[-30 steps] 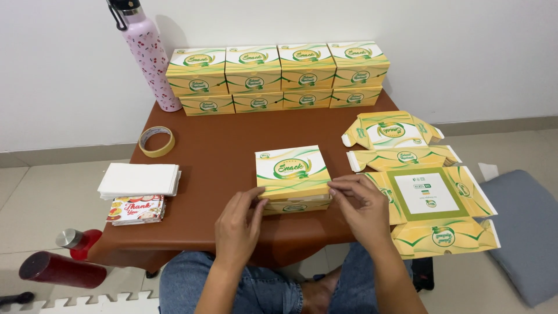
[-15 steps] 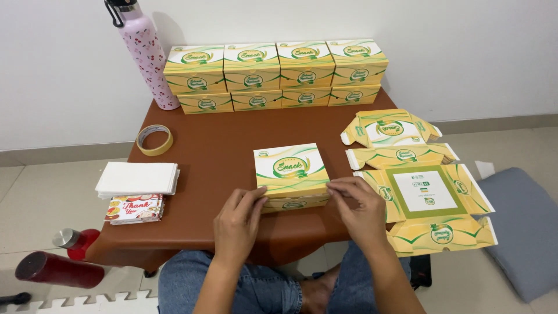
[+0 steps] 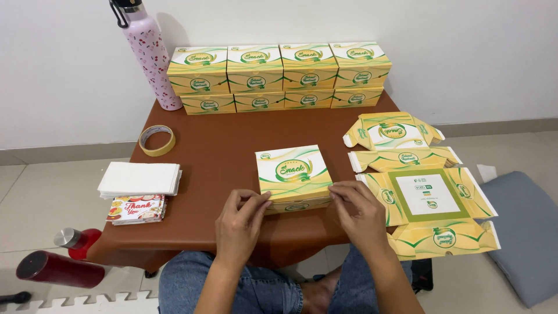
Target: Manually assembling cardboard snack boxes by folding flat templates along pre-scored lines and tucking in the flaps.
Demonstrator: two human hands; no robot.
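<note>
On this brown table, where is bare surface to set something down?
Free: the brown table between the yellow tape roll, stacked yellow boxes and the closed yellow box. Crowded: the left edge with white napkins, the right edge with flat yellow cartons.

Brown tabletop (image 3: 221,151) bearing: a closed yellow box (image 3: 293,174) between the hands; stacked boxes (image 3: 279,75) and a pink bottle (image 3: 148,55) beyond them; tape roll (image 3: 157,140), white napkins (image 3: 139,178) and printed cards (image 3: 136,209) left of the hands; flat unfolded boxes (image 3: 427,195) right of them.
</note>
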